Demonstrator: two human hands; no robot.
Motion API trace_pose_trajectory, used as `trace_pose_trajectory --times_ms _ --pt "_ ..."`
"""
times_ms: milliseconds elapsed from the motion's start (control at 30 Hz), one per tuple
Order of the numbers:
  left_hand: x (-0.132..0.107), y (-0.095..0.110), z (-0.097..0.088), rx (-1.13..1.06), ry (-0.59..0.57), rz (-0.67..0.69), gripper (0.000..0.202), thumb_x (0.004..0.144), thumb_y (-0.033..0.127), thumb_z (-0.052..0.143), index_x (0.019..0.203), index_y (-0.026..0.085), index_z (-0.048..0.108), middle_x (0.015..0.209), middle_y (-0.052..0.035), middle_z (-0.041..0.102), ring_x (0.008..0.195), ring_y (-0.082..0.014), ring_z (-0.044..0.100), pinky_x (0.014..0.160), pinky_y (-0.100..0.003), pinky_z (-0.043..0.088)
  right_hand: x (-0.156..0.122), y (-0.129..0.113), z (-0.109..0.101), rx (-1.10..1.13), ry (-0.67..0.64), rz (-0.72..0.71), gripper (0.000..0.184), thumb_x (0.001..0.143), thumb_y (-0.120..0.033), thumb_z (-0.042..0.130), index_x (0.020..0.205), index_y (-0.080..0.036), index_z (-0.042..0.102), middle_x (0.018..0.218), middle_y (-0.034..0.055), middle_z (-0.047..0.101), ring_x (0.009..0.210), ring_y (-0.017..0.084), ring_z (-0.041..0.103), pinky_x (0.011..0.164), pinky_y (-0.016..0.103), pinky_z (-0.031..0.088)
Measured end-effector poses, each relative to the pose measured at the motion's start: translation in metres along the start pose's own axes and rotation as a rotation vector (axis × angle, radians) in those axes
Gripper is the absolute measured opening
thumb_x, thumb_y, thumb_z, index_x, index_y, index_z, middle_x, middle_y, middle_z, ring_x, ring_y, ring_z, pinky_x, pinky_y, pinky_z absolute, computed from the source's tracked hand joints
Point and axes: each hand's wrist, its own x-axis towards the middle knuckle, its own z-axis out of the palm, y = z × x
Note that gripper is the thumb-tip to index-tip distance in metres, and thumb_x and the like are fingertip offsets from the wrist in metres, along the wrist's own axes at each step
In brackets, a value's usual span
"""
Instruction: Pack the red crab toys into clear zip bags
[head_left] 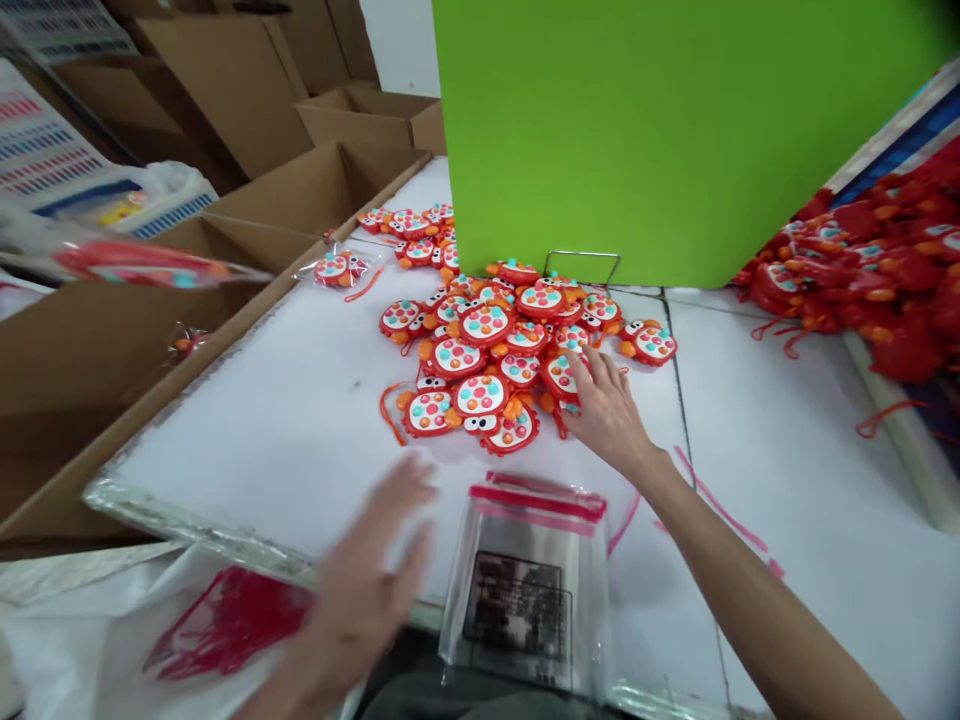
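Note:
My right hand bends its fingers over a red crab-shaped toy at the right side of a heap. These toys have white faces with coloured dots, round eyes and orange claws. My left hand is smeared by motion over the table's front edge; thumb and fingers look apart, with nothing in them. Beside it lies a stack of clear plastic bags with red-pink top strips and black print. In the air at the left, above a carton, a blurred bagged toy is apart from both hands.
A bagged toy lies near the table's left edge, alongside an open carton. Behind the heap stands a green board. More red toys fill a bin at the right. Pink strips lie on the white table.

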Motion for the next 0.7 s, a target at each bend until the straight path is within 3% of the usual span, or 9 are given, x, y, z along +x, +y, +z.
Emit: trace_pose_trajectory --times_ms 67,133,200,300,400,567,633,700 --pt "-0.008 0.026 0.048 0.037 -0.179 0.227 0.034 0.083 0.016 0.046 0.117 0.02 0.049 0.124 -0.0092 0.054 0.121 -0.0231 0.043 0.097 -0.042 0.041 0.011 -0.003 0.001 -0.031 -0.025 -0.023 0.051 0.074 -0.015 0.054 0.124 -0.015 0.043 0.132 0.0164 0.042 0.121 0.033 0.036 0.093 0.049 0.036" --pt "-0.014 0.045 0.086 0.062 -0.313 0.273 0.037 0.082 0.016 0.047 0.119 0.017 0.047 0.129 -0.0117 0.05 0.122 -0.0247 0.041 0.097 -0.043 0.041 0.011 -0.001 -0.004 -0.025 -0.021 -0.023 0.043 0.077 -0.013 0.048 0.12 -0.015 0.046 0.126 0.0153 0.049 0.114 0.03 0.044 0.09 0.044 0.04" --pt "-0.016 0.053 0.106 0.072 -0.369 0.263 0.038 0.082 0.015 0.048 0.12 0.013 0.046 0.126 -0.0141 0.051 0.118 -0.0264 0.044 0.095 -0.045 0.041 0.0 0.002 -0.016 0.118 0.024 0.063 0.041 0.081 -0.018 0.046 0.123 -0.014 0.042 0.118 0.0132 0.055 0.103 0.026 0.052 0.083 0.038 0.045" --pt "-0.015 0.053 0.115 0.068 -0.388 0.278 0.04 0.082 0.011 0.046 0.121 0.011 0.044 0.116 -0.0144 0.055 0.106 -0.0272 0.05 0.089 -0.045 0.043 -0.034 0.003 -0.035 0.643 0.061 0.303 0.039 0.084 -0.034 0.047 0.12 -0.018 0.044 0.104 0.0069 0.061 0.085 0.021 0.058 0.071 0.032 0.049" --pt "-0.011 0.051 0.113 0.061 -0.432 0.284 0.035 0.081 0.009 0.044 0.116 0.012 0.048 0.105 -0.0121 0.057 0.093 -0.0257 0.051 0.081 -0.043 0.044 -0.078 -0.005 -0.042 1.059 -0.027 0.502 0.041 0.084 -0.042 0.046 0.118 -0.019 0.047 0.105 0.0063 0.061 0.089 0.02 0.057 0.071 0.03 0.05" --pt "-0.009 0.056 0.116 0.093 -0.464 0.306 0.014 0.08 0.009 0.045 0.088 0.013 0.056 0.088 -0.0091 0.056 0.082 -0.0242 0.048 0.075 -0.041 0.042 -0.135 -0.023 -0.037 1.167 -0.21 0.657 0.043 0.08 -0.04 0.055 0.119 -0.023 0.046 0.118 0.0046 0.056 0.103 0.02 0.052 0.088 0.03 0.044" --pt "-0.011 0.058 0.117 0.085 -0.425 0.304 0.012 0.081 0.009 0.044 0.085 0.014 0.054 0.086 -0.0084 0.056 0.081 -0.0237 0.047 0.074 -0.041 0.041 -0.147 -0.026 -0.039 1.158 -0.248 0.725 0.044 0.079 -0.041 0.056 0.118 -0.023 0.046 0.118 0.0045 0.056 0.102 0.02 0.053 0.086 0.029 0.045" --pt "-0.012 0.06 0.115 0.054 -0.421 0.245 0.008 0.082 0.011 0.044 0.081 0.015 0.052 0.081 -0.0068 0.056 0.078 -0.0228 0.047 0.072 -0.041 0.041 -0.154 -0.027 -0.045 1.17 -0.315 0.795 0.048 0.08 -0.044 0.054 0.121 -0.022 0.044 0.11 0.0057 0.059 0.088 0.02 0.058 0.076 0.03 0.049"
